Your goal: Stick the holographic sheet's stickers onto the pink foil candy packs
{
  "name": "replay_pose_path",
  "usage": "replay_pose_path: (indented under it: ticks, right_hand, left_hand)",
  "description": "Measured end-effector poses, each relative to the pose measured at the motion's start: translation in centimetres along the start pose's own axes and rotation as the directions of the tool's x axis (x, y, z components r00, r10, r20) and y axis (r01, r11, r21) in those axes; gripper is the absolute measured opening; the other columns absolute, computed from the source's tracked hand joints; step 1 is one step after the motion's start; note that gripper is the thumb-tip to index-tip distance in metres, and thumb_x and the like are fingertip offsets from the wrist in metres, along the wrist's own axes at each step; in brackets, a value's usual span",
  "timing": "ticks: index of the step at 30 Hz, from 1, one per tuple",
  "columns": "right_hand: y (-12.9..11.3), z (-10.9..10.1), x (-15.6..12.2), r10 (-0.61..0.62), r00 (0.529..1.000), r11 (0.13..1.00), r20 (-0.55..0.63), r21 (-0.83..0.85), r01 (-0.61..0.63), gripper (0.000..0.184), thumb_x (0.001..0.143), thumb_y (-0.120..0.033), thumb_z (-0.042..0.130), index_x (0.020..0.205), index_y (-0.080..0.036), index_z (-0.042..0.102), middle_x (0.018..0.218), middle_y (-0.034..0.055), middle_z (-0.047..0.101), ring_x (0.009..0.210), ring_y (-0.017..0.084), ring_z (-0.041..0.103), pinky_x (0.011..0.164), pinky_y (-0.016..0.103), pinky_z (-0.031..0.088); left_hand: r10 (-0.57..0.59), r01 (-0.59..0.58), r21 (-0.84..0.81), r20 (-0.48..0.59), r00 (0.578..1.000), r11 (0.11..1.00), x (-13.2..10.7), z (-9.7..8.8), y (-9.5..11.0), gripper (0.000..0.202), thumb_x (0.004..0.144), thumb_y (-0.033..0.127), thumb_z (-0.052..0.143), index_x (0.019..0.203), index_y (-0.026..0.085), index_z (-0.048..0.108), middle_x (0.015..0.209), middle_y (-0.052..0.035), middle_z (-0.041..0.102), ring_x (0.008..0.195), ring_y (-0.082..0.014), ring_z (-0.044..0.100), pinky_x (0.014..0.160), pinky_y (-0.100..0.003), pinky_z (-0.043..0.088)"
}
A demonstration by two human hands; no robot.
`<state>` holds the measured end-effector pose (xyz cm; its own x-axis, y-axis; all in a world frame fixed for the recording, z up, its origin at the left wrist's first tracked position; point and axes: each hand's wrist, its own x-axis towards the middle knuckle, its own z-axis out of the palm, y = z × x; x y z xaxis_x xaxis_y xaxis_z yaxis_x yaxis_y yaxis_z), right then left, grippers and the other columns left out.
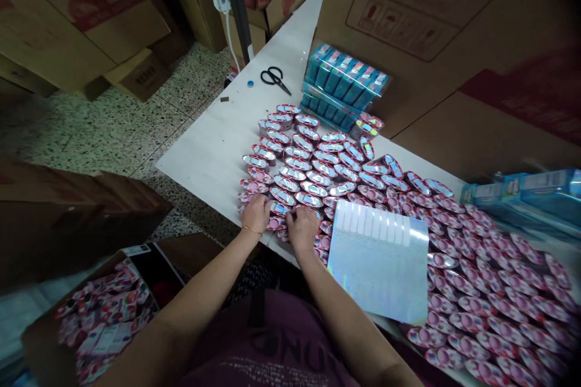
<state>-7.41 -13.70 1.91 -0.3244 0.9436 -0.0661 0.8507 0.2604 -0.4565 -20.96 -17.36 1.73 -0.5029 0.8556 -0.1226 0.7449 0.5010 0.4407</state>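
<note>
So your left hand [255,211] and right hand [303,227] are side by side at the near edge of the bench [204,157], fingers curled down on the packets [319,178]; can't tell if either one's actually gripping. Those packets stand crammed together from your hands up to 1 o'clock and out past 3. Biggest thing in your way: the shiny sheet [379,263] lying over a bunch of them at your 4. Scissors [275,78] sit at 12, blue cap [250,83] just beside them. Wrapped blue packs [340,84] at 1, against a big cardboard box [431,42]. Another carton [40,338], full of loose packets [109,308], is at 8.
</note>
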Motion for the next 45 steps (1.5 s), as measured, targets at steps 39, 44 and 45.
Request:
replay_pose_path:
  ticks: [39,44,45]
  right_hand:
    - [30.8,-15.5,2.2,-0.297,0.946,0.815,0.127,-0.483,0.321,0.043,0.085,-0.016,0.038,0.128,-0.018,0.042,0.13,0.0108,0.044,0.112,0.028,0.037,0.087,0.039,0.03]
    - [30.5,-15.2,2.6,-0.262,0.961,0.845,0.084,-0.461,0.27,0.038,0.087,-0.019,0.036,0.123,-0.018,0.047,0.121,0.0096,0.051,0.106,0.024,0.041,0.086,0.037,0.03]
    - [30.4,-15.3,2.7,-0.249,0.967,0.85,0.057,-0.465,0.247,0.038,0.088,-0.021,0.036,0.124,-0.02,0.046,0.12,0.009,0.051,0.105,0.025,0.041,0.087,0.038,0.029]
  left_hand:
    - [0.67,-0.681,-0.039,0.229,0.706,0.732,-1.1,12.9,23.5,0.058,0.074,0.046,0.057,0.126,0.026,0.041,0.142,-0.0075,0.029,0.13,-0.0274,0.022,0.1,-0.046,0.024]
    - [0.669,-0.677,-0.045,0.213,0.712,0.735,-1.1,13.2,23.3,0.059,0.074,0.046,0.058,0.126,0.026,0.041,0.142,-0.0065,0.03,0.13,-0.0271,0.022,0.1,-0.046,0.024]
    - [0.672,-0.679,-0.046,0.209,0.711,0.732,-1.1,13.3,23.2,0.059,0.074,0.047,0.057,0.126,0.026,0.041,0.142,-0.0065,0.03,0.13,-0.027,0.022,0.1,-0.046,0.024]
